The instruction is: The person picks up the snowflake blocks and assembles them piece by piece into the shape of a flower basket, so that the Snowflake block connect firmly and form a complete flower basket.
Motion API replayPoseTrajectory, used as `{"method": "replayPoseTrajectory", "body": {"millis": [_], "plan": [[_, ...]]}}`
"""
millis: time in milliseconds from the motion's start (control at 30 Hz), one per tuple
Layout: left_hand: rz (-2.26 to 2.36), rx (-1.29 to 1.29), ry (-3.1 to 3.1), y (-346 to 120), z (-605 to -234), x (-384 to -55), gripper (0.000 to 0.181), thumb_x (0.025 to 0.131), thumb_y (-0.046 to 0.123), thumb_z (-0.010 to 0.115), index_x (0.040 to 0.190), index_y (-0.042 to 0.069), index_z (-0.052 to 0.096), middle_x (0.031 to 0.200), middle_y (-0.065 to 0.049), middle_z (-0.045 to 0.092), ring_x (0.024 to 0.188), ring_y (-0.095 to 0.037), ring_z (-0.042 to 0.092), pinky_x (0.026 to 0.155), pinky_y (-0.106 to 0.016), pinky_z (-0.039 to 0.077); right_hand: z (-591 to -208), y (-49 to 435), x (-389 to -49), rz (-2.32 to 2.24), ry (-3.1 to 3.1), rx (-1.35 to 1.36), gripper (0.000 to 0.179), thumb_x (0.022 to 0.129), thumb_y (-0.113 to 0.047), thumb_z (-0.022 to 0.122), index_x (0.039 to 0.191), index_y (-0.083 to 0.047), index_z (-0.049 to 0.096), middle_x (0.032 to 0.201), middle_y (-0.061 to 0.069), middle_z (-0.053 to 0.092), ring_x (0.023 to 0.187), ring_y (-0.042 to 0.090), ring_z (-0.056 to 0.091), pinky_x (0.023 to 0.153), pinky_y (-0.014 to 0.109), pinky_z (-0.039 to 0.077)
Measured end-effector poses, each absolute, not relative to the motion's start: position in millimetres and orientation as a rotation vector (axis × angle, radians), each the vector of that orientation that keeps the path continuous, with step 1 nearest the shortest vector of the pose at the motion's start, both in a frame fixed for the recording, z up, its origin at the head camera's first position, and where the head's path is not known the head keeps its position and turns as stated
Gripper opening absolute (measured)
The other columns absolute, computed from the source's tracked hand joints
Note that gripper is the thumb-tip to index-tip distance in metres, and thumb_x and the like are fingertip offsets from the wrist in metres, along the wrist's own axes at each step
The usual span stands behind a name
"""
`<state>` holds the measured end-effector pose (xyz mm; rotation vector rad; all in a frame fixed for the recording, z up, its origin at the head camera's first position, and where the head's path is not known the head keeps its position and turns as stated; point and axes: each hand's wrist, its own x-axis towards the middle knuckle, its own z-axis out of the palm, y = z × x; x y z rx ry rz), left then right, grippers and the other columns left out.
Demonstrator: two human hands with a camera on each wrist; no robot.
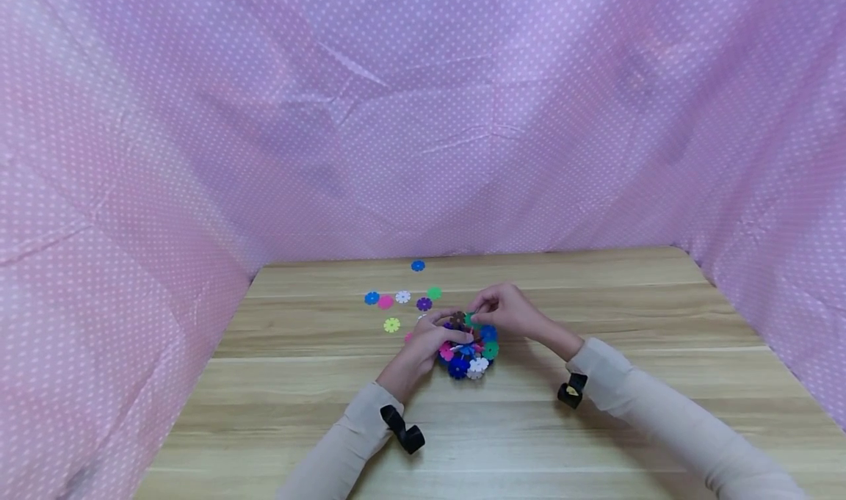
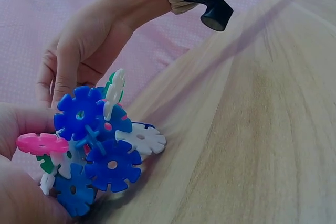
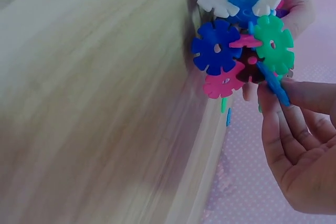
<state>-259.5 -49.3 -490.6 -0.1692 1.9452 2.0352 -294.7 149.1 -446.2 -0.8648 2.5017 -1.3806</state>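
A cluster of interlocked plastic flower-shaped discs [image 1: 459,368] in blue, white, pink, green and brown sits close over the table in front of me. My left hand [image 1: 423,342] holds it from the left, its thumb over the top and its fingers along the far side. From the right, my right hand [image 1: 512,313] reaches to the far edge of the cluster. Between thumb and fingertips it pinches a blue flower disc [image 3: 274,84], seen nearly edge-on beside a green disc [image 3: 274,44]. Part of the cluster is hidden behind the left hand.
Loose flower discs lie beyond the left hand, among them a yellow one [image 1: 392,325], a purple one [image 1: 424,304] and a white one [image 1: 403,296]. Farthest back is a blue disc [image 1: 418,266]. A pink dotted cloth [image 1: 423,155] hangs behind the wooden table [image 1: 277,382].
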Motion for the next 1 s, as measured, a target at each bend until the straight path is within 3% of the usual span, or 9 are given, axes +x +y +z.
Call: {"method": "replayPoseTrajectory", "body": {"millis": [233,500,633,900,1000], "plan": [[2.031,-0.114,1.918,-50,-490,-260,0.061,0.076,0.002,0.083,0.134,0.005,0.061,0.143,-0.016,0.058,0.13,-0.031,0.054,0.117,-0.05,0.039,-448,151,-297,-1.349,2.495,-0.884,0.005,0.09,-0.003,0.075,0.093,0.0,0.078,0.085,0.014,0.077,0.069,0.009,0.062,0.061,0.02,0.051],[1.897,0.01,1.87,-57,-487,-259,0.051,0.091,0.015,0.072,0.135,-0.006,0.058,0.141,-0.018,0.056,0.126,-0.023,0.054,0.119,-0.044,0.039,-450,158,-301,-1.324,2.443,-0.888,0.008,0.093,-0.004,0.073,0.097,0.001,0.077,0.091,0.014,0.077,0.075,0.009,0.064,0.065,0.02,0.052],[1.804,0.039,1.916,-63,-483,-257,0.056,0.094,0.023,0.071,0.141,-0.001,0.054,0.145,-0.017,0.05,0.124,-0.024,0.056,0.114,-0.044,0.045,-449,161,-300,-1.299,2.463,-0.867,0.009,0.093,-0.005,0.072,0.099,0.0,0.077,0.093,0.013,0.077,0.076,0.008,0.064,0.067,0.021,0.053],[1.764,0.073,1.961,-69,-475,-260,0.049,0.098,0.019,0.064,0.142,0.001,0.053,0.132,-0.017,0.062,0.108,-0.023,0.064,0.099,-0.044,0.057,-448,172,-297,-1.303,2.502,-0.821,0.013,0.095,-0.006,0.07,0.104,0.002,0.075,0.097,0.015,0.077,0.081,0.006,0.065,0.07,0.021,0.054],[1.777,0.067,1.959,-68,-476,-261,0.049,0.097,0.016,0.065,0.142,0.001,0.054,0.132,-0.017,0.062,0.109,-0.023,0.064,0.098,-0.044,0.057,-449,180,-295,-1.355,2.461,-0.782,0.021,0.097,-0.008,0.069,0.113,0.004,0.072,0.1,0.018,0.075,0.081,0.01,0.065,0.067,0.029,0.058]]}}
